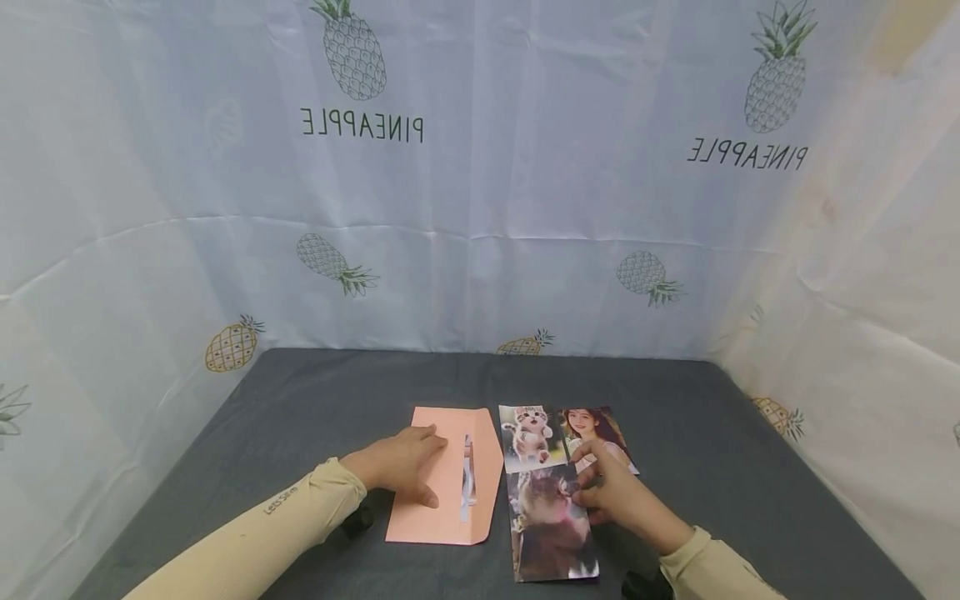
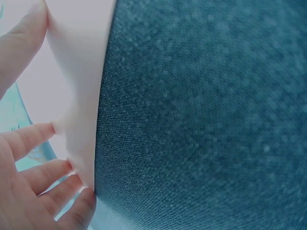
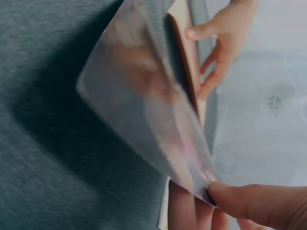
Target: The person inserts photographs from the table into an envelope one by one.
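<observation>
Worktop [image 1: 675,417]: dark, fabric-textured; lies beneath the fingers of both hands.
Envelope [image 1: 453,475]: salmon-pink, flat under the left fingers; flap [image 1: 487,467] unfolded, pointing toward the right fingers. The only container seen.
Left hand [image 1: 405,462]: fingers spread loosely, thumb apart, resting on the envelope without gripping it. Looks like a steadying hand.
Right hand [image 1: 615,500]: thumb and fingers closed to a narrow pinch on the edge of one photo.
Lifted photo [image 1: 551,525]: runs left and bodyward from the right fingers; blurred, subject hard to read. Right wrist view has it tilted, its shadow on the worktop.
Step in hand: picking up and handling this photo, I judge. Next move probably calls for a firm edge pinch, no bending, and the envelope held steady.
Cat photo [image 1: 532,437]: lies beyond and left of the right fingers.
Portrait photo [image 1: 596,425]: directly beyond the right fingers, which overlap it in the head view; contact unclear.
Printed strip [image 1: 467,483]: right of the left fingers, showing at the flap's base. Likely part of a photo inside; remaining contents hidden.
</observation>
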`<state>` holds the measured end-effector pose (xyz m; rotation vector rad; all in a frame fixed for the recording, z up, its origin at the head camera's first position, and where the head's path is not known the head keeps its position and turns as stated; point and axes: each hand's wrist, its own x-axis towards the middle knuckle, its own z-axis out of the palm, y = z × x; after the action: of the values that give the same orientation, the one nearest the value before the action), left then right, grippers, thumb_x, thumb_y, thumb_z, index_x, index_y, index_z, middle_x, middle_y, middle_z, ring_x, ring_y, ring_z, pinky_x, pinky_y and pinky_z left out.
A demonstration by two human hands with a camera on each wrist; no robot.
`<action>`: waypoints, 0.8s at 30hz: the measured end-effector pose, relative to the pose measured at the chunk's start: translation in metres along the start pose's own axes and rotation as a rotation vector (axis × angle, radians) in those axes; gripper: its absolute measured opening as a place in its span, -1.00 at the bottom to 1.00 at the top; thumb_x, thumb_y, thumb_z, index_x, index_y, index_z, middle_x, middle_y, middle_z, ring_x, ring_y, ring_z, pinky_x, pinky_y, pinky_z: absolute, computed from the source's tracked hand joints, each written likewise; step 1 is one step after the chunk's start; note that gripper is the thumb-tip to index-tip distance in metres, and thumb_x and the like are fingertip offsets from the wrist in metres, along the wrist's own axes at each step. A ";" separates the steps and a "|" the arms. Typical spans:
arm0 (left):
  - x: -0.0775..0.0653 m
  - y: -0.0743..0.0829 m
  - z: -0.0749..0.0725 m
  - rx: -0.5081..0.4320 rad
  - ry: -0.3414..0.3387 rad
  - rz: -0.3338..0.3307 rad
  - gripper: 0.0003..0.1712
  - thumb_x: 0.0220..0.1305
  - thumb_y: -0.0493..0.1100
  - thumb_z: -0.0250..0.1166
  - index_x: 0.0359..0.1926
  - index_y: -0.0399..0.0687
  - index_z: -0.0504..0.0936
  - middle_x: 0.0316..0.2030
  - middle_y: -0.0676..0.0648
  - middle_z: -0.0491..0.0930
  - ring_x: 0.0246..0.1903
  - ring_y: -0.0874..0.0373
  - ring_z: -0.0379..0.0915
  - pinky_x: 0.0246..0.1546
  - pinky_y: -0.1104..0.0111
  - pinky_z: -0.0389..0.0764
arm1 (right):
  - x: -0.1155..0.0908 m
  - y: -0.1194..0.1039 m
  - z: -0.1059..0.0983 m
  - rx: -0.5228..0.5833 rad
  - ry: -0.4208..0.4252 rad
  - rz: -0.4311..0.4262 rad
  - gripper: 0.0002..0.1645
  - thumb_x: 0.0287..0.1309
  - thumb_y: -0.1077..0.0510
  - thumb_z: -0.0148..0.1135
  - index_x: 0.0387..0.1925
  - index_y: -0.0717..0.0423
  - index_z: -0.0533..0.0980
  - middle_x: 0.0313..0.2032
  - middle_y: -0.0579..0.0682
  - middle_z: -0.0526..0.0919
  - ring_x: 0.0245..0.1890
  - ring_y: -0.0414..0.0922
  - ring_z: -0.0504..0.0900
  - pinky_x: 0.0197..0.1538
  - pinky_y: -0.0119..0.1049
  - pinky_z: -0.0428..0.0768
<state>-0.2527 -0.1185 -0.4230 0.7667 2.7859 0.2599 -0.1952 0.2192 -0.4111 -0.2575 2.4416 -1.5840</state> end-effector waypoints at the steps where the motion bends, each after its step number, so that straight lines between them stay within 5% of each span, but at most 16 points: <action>1: 0.000 0.000 0.000 0.000 0.000 -0.001 0.02 -0.11 0.27 0.50 0.35 -0.02 0.36 0.43 -0.17 0.18 0.41 -0.05 0.10 0.26 0.05 0.36 | 0.000 -0.002 -0.002 0.004 0.001 -0.001 -0.42 -0.06 0.57 0.25 -0.02 0.28 0.24 -0.41 0.04 0.37 -0.57 -0.13 0.46 -0.59 -0.19 0.58; 10: 0.000 0.000 0.000 0.000 0.009 0.011 0.01 -0.10 0.25 0.50 0.34 -0.05 0.37 0.42 -0.19 0.20 0.41 -0.07 0.11 0.25 0.04 0.37 | -0.001 -0.022 -0.017 0.041 0.010 -0.023 -0.38 0.06 0.49 0.25 0.11 0.34 0.19 -0.22 0.20 0.38 -0.39 -0.09 0.53 -0.43 -0.12 0.65; 24: 0.000 0.000 0.000 0.001 0.008 -0.004 0.03 -0.13 0.25 0.52 0.34 -0.03 0.36 0.43 -0.17 0.18 0.41 -0.06 0.10 0.22 0.03 0.40 | 0.017 -0.049 -0.024 0.064 0.050 -0.070 -0.39 0.19 0.40 0.19 0.24 0.34 0.20 -0.14 0.20 0.45 -0.37 -0.14 0.56 -0.29 -0.17 0.66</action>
<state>-0.2524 -0.1181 -0.4231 0.7623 2.7949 0.2618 -0.2170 0.2160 -0.3578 -0.2994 2.4386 -1.7140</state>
